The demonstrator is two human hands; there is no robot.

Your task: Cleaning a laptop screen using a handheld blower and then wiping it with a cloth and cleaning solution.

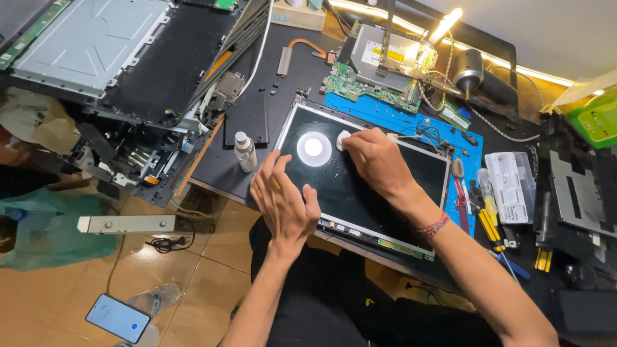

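A bare laptop screen panel (pixel 347 186) lies flat on the dark bench, its black glass reflecting a round lamp glare. My right hand (pixel 379 162) presses a small white pad (pixel 342 139) against the glass near the panel's top edge. My left hand (pixel 283 199) rests with fingers spread on the panel's near-left edge and holds nothing. A small clear bottle (pixel 245 151) with a white cap stands just left of the panel.
A circuit board (pixel 366 87) and optical drive (pixel 385 54) sit on a blue mat (pixel 398 119) behind the panel. Screwdrivers (pixel 491 225) and a clear bit case (pixel 511 186) lie right. Dismantled chassis parts (pixel 128 64) pile up left. A phone (pixel 119 318) lies on the floor.
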